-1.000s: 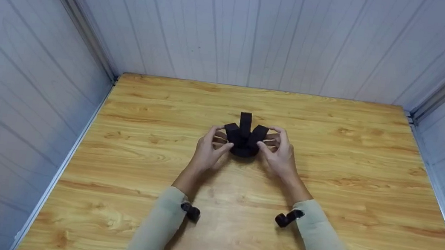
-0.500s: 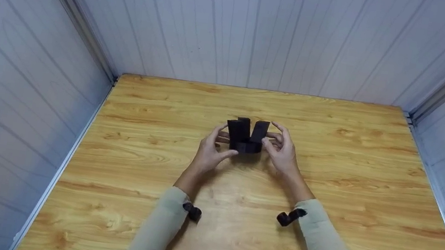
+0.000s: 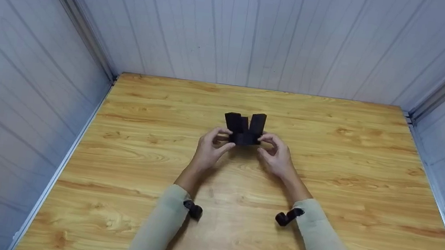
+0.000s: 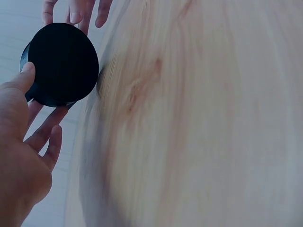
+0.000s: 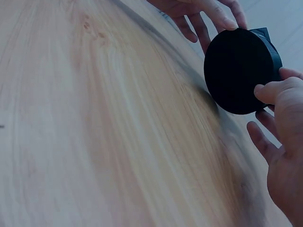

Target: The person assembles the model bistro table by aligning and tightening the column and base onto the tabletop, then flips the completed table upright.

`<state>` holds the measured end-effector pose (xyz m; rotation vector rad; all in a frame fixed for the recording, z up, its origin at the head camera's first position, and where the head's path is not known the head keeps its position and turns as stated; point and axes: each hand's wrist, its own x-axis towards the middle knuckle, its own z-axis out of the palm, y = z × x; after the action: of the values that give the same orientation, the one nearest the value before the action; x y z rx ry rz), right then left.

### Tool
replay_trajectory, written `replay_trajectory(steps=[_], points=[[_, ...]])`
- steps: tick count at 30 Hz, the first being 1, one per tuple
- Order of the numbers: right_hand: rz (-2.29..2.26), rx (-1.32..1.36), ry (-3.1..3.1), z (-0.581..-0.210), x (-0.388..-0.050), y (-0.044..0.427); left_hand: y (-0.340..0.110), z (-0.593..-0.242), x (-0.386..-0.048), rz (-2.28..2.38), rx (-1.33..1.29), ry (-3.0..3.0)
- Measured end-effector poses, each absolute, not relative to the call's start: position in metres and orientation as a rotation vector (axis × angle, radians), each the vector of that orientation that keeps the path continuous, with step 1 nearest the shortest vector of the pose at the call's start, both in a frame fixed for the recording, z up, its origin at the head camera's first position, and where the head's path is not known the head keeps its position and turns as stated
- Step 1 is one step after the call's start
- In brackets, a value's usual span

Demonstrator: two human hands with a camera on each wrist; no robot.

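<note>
A black holder with a round base and three flat upright prongs is between my hands, near the middle of the table. My left hand grips the left edge of its base, thumb in front and fingers behind. On the opposite edge, my right hand pinches the base the same way. The wrist views show the flat, plain black disc of the underside, tipped toward me. In the right wrist view the disc hides most of the prongs. The base appears raised off the table.
The wood-grain table spreads out around the hands. Pale panel walls stand behind and at both sides. A small black camera is strapped to each wrist, the left camera and the right camera.
Both hands have moved from the prongs down to the base. The holder has turned and tipped, so its base edge faces me and its prongs point away and up.
</note>
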<state>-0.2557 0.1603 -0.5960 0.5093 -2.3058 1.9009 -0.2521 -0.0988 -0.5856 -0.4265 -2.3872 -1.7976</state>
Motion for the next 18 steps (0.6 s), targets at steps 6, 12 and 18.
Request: replay_trajectory(steps=[6, 12, 18], points=[[1.891, 0.453, -2.26, -0.5975, -0.2577, 0.1575, -0.0976, -0.5859, -0.2522, -1.799, -0.437, -2.368], [1.897, 0.429, -2.231, -0.5944, -0.2575, 0.1563, -0.0949, -0.5822, -0.2543, -1.83, -0.426, -2.347], [1.901, 0.404, -2.249, -0.5893, -0.2553, 0.1557, -0.0962, -0.5808, -0.251, -1.787, -0.451, -2.346]])
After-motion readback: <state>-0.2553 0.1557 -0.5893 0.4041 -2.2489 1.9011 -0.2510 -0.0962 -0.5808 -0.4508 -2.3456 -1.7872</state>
